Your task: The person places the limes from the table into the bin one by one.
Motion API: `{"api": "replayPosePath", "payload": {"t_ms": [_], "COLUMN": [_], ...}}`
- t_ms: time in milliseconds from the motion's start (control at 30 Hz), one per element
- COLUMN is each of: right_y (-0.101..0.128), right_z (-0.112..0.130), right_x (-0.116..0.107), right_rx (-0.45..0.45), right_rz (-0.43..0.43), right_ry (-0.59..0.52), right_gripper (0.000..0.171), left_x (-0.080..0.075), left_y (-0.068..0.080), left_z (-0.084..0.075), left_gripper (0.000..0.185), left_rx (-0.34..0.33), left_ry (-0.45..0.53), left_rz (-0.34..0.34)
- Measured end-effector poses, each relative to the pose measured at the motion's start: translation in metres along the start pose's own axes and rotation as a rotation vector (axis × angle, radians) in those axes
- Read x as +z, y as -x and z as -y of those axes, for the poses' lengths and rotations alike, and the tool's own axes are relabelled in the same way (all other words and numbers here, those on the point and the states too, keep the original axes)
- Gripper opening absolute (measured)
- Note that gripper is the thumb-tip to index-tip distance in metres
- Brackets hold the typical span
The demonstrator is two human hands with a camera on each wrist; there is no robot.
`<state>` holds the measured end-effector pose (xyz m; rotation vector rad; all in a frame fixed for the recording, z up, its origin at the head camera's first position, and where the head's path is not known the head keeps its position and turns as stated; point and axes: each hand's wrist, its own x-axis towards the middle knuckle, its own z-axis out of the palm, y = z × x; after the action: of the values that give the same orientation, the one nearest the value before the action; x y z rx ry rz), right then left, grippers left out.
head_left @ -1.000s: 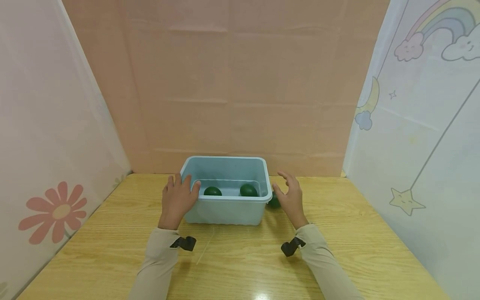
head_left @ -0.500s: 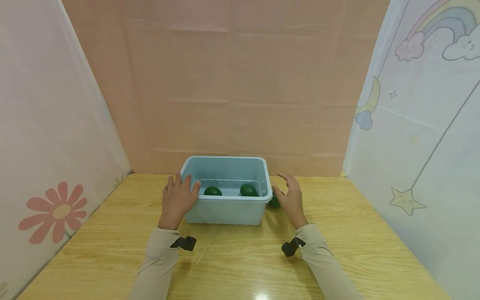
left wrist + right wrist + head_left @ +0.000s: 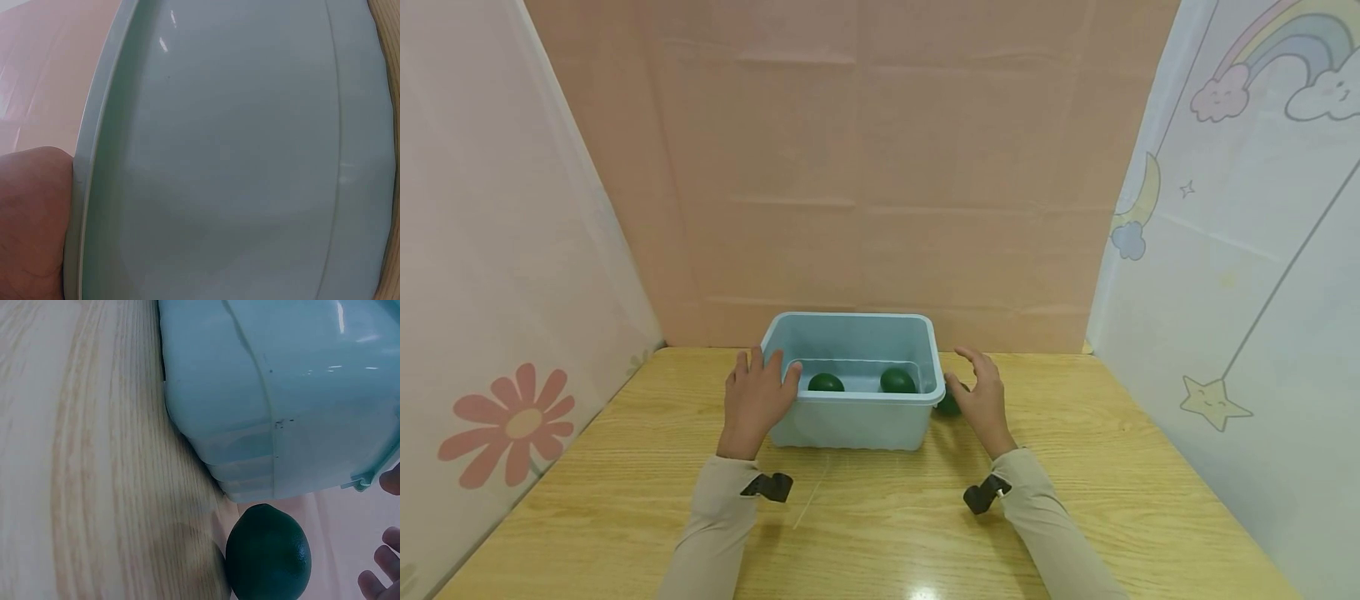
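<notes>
A light blue plastic bin [image 3: 850, 422] stands on the table with two dark green rounded fruits inside, one at the left [image 3: 826, 383] and one at the right [image 3: 897, 381]. My left hand [image 3: 757, 407] rests at the bin's front left corner, fingers spread and thumb at the rim; the left wrist view has the thumb [image 3: 31, 225] right beside that rim. To the bin's right, my right hand [image 3: 983, 404] hovers with parted fingers and holds nothing. Just past it lies another green fruit [image 3: 267, 553], oval with a small nub, partly hidden by the hand in the head view.
The wooden table [image 3: 880, 533] extends to an orange-pink backdrop [image 3: 880, 167] close behind the bin. Pale printed curtains, with a flower [image 3: 512, 425] on the left and a star [image 3: 1216, 404] on the right, flank both sides. Each wrist wears a black camera mount [image 3: 767, 487].
</notes>
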<state>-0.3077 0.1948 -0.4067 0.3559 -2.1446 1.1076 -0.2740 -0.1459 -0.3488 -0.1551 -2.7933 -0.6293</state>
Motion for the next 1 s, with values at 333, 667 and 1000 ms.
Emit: {"api": "replayPosePath", "payload": {"t_ms": [333,667,1000], "right_y": [0.0004,0.0014,0.0023], "right_z": [-0.0044,-0.0038,-0.0052], "right_x": [0.001,0.0011,0.0022], "right_rx": [-0.003,-0.001,0.006], "right_rz": [0.006,0.01,0.018], "right_ry": [-0.002,0.008,0.03], "right_gripper": [0.045,0.044,0.044], "left_x": [-0.0001,-0.0011,-0.0018], "left_y": [0.0004,0.0001,-0.0009], "left_z": [0.0004,-0.0003,-0.0003], "left_gripper": [0.059,0.059,0.06], "left_rx": [0.004,-0.012,-0.015], "left_ry": [0.004,0.009,0.005], "left_rz": [-0.006,-0.002,0.01]}}
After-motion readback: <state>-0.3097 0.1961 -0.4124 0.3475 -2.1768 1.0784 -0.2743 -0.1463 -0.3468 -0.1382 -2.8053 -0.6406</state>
